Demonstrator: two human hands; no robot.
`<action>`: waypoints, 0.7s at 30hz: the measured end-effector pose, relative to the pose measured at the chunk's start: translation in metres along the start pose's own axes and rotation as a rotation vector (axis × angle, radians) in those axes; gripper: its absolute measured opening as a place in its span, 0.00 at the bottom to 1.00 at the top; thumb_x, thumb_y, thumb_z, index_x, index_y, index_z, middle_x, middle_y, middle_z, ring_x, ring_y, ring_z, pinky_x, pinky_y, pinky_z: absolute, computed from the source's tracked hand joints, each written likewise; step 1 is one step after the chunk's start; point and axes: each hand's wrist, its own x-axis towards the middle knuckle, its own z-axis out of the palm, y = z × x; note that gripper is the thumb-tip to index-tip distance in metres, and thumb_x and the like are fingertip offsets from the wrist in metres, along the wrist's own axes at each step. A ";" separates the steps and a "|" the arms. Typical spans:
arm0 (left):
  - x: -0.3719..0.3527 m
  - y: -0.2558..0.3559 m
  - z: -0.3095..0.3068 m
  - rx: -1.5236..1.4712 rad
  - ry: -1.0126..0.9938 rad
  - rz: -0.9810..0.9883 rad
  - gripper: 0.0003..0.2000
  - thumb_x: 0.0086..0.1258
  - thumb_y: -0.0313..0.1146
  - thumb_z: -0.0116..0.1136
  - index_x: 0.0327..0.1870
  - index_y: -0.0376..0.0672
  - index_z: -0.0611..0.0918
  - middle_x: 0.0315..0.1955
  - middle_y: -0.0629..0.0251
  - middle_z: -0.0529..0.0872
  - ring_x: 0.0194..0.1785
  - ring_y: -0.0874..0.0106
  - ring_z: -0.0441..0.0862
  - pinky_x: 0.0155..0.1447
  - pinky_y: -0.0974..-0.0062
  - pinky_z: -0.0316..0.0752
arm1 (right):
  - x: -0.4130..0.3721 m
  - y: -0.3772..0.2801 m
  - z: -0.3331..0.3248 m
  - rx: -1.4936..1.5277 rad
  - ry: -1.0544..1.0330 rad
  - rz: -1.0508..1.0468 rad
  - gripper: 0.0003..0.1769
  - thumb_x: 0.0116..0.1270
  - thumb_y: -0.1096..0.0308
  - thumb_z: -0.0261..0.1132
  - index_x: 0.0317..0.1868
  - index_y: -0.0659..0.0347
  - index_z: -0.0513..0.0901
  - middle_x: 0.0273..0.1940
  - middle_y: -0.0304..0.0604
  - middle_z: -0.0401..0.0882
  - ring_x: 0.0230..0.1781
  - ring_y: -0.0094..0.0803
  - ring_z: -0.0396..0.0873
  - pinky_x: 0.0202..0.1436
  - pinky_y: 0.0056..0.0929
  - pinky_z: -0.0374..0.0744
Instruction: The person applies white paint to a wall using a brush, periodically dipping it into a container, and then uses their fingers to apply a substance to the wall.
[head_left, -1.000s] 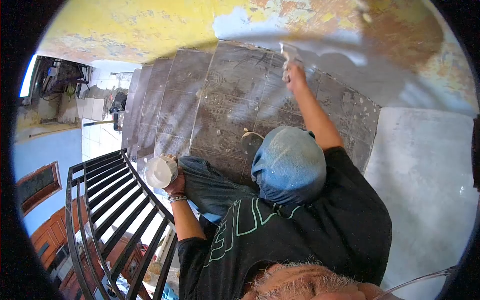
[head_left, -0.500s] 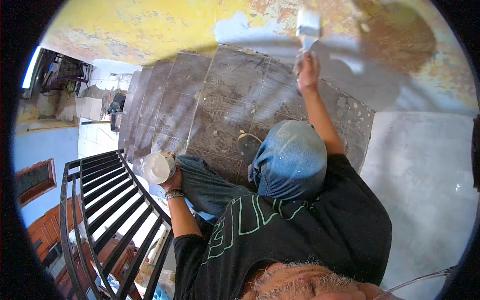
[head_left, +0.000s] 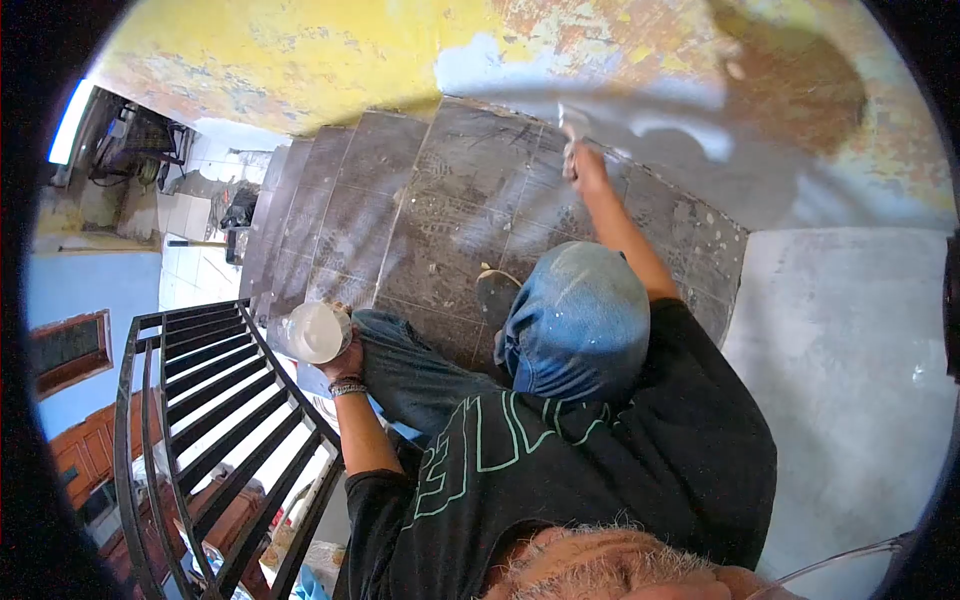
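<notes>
My right hand (head_left: 586,167) is closed round the handle of a paintbrush (head_left: 574,122), whose bristles are near the foot of the wall, beside a strip of pale paint (head_left: 480,65). Whether the bristles touch the wall I cannot tell. At the lower left, my left hand (head_left: 346,358) holds a clear container (head_left: 318,333) of white paint by its side, close to my bent knee and the black railing.
A black metal railing (head_left: 215,420) runs along the left. Dark tiled steps (head_left: 450,190) go down leftward under the peeling yellow wall (head_left: 300,60). A grey-white wall (head_left: 840,380) stands at the right. Beyond the railing is a lower floor with objects.
My right hand has moved down and to the left with the paintbrush, from higher on the wall to near its foot. My left hand and the container have barely moved.
</notes>
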 end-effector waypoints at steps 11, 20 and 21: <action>-0.002 0.003 0.004 0.028 0.031 -0.018 0.30 0.55 0.54 0.42 0.56 0.44 0.62 0.52 0.57 0.67 0.55 0.55 0.64 0.45 0.60 0.69 | -0.051 -0.029 -0.001 0.184 -0.184 -0.524 0.06 0.56 0.69 0.52 0.32 0.62 0.72 0.22 0.36 0.67 0.20 0.23 0.65 0.22 0.21 0.64; -0.002 0.013 -0.005 -0.052 -0.033 -0.112 0.31 0.53 0.53 0.44 0.56 0.45 0.63 0.51 0.59 0.69 0.54 0.56 0.64 0.47 0.57 0.68 | 0.072 0.036 -0.002 0.680 0.099 -0.356 0.12 0.51 0.72 0.57 0.38 0.60 0.74 0.29 0.37 0.71 0.30 0.26 0.70 0.29 0.24 0.69; -0.004 0.012 -0.004 -0.016 -0.001 -0.101 0.31 0.54 0.54 0.44 0.56 0.44 0.63 0.51 0.59 0.69 0.54 0.56 0.65 0.46 0.58 0.69 | 0.073 0.038 0.002 0.705 0.091 -0.271 0.13 0.52 0.71 0.57 0.41 0.60 0.73 0.35 0.38 0.72 0.36 0.28 0.70 0.36 0.27 0.70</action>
